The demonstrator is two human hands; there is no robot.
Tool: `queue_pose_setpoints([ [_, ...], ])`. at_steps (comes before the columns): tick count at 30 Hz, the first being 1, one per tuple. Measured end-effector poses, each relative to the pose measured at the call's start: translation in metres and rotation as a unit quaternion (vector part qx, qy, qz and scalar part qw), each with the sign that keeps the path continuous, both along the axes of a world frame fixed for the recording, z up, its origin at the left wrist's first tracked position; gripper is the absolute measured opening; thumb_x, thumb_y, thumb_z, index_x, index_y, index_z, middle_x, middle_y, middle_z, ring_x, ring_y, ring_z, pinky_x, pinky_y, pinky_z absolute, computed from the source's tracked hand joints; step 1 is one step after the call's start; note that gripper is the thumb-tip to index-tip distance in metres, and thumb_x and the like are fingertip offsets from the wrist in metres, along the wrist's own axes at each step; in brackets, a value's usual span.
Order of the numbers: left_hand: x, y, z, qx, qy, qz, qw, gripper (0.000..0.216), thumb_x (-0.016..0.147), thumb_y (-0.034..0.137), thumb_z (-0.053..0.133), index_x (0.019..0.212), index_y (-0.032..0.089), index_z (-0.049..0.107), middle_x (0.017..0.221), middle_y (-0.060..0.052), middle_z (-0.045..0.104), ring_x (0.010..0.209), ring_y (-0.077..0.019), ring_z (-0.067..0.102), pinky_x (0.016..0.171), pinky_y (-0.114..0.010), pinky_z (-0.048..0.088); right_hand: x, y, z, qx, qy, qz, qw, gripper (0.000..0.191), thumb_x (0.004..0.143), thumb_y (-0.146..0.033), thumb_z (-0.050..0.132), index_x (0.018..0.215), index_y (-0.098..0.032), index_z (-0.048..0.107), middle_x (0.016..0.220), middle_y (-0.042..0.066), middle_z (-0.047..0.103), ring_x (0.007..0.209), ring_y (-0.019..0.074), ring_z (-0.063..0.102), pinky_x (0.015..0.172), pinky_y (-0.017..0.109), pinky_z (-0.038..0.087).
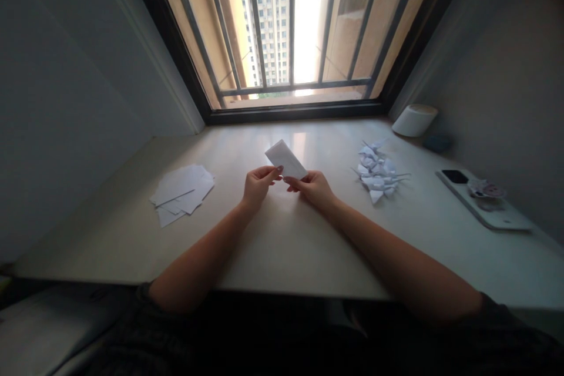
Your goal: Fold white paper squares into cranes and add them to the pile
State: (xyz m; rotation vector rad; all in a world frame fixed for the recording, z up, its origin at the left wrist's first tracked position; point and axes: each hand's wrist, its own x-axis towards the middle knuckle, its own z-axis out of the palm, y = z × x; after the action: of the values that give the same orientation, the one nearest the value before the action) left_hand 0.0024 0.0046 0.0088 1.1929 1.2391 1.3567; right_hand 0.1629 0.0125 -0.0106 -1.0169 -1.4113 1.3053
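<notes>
A folded piece of white paper (285,158) is held up over the middle of the table, tilted, its long side running from upper left to lower right. My left hand (259,185) pinches its lower edge between thumb and fingers. Close beside it, my right hand (312,187) grips the lower right corner, thumb on the near face. To the left lies a loose stack of white paper sheets (183,191). On the right sits a pile of folded white paper pieces with pointed ends (378,171).
The pale table (282,252) reaches to a barred window (291,29). At the back right stands a white cylindrical object (415,120) with a small dark item (437,142) beside it. A phone (497,216) with a ring-like attachment lies near the right wall.
</notes>
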Motion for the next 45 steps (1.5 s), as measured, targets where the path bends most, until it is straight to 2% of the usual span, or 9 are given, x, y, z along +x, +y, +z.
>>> queue_pose_setpoints([
  [10,-0.004,0.005,0.006,-0.017,-0.075,0.09,0.993,0.034,0.059,0.049,0.077,0.072,0.018,0.069,0.071,-0.003,0.066,0.072,-0.0157,0.062,0.065,-0.026,0.042,-0.003,-0.007,0.011,0.002,-0.021,0.011,1.0,0.038,0.062,-0.051,0.076,0.057,-0.015,0.067,0.057,0.006,0.068,0.05,0.014,0.057,0.053,0.027,0.041],
  [17,-0.003,0.005,0.003,-0.026,-0.092,0.074,0.993,0.035,0.063,0.05,0.072,0.067,0.019,0.057,0.067,0.0,0.058,0.067,-0.0129,0.059,0.061,-0.023,0.042,-0.004,-0.004,0.005,0.01,-0.029,0.02,0.999,0.039,0.062,-0.054,0.075,0.056,-0.016,0.066,0.057,0.006,0.068,0.05,0.0142,0.057,0.053,0.027,0.04],
  [21,-0.002,0.005,0.001,-0.009,-0.097,0.071,0.993,0.037,0.066,0.05,0.069,0.063,0.019,0.05,0.063,0.002,0.054,0.061,-0.0109,0.055,0.059,-0.022,0.041,-0.004,-0.003,0.002,0.022,-0.04,0.03,0.999,0.039,0.064,-0.054,0.073,0.056,-0.017,0.067,0.056,0.006,0.068,0.049,0.0142,0.057,0.052,0.027,0.04],
  [28,-0.008,0.006,0.004,0.035,-0.064,0.115,0.991,0.034,0.072,0.05,0.065,0.063,0.02,0.051,0.062,0.001,0.056,0.061,-0.012,0.056,0.061,-0.024,0.041,-0.005,-0.006,0.004,0.018,-0.044,0.037,0.998,0.039,0.062,-0.055,0.074,0.058,-0.017,0.069,0.058,0.007,0.069,0.051,0.0154,0.059,0.051,0.026,0.042],
  [34,-0.006,0.003,0.006,0.083,-0.017,0.135,0.987,0.031,0.075,0.05,0.063,0.071,0.02,0.057,0.063,0.001,0.061,0.061,-0.0133,0.06,0.059,-0.025,0.042,-0.004,-0.003,0.005,0.009,-0.012,0.027,1.0,0.038,0.062,-0.054,0.075,0.06,-0.016,0.067,0.056,0.005,0.067,0.052,0.0149,0.059,0.054,0.027,0.044],
  [39,-0.007,0.004,0.006,0.055,-0.01,0.105,0.993,0.037,0.071,0.055,0.065,0.07,0.018,0.059,0.067,-0.003,0.067,0.065,-0.0161,0.065,0.062,-0.026,0.045,0.001,0.005,0.001,0.012,0.054,-0.017,0.998,0.039,0.064,-0.054,0.073,0.069,-0.017,0.064,0.061,0.002,0.065,0.058,0.0139,0.058,0.06,0.028,0.046],
  [45,-0.006,0.003,0.005,0.021,0.032,-0.015,0.999,0.036,0.07,0.053,0.069,0.069,0.018,0.064,0.073,-0.005,0.07,0.069,-0.0165,0.065,0.064,-0.026,0.044,0.005,0.007,0.003,0.013,0.082,-0.099,0.992,0.036,0.069,-0.053,0.067,0.065,-0.019,0.057,0.061,0.0,0.062,0.056,0.0111,0.052,0.058,0.025,0.043],
])
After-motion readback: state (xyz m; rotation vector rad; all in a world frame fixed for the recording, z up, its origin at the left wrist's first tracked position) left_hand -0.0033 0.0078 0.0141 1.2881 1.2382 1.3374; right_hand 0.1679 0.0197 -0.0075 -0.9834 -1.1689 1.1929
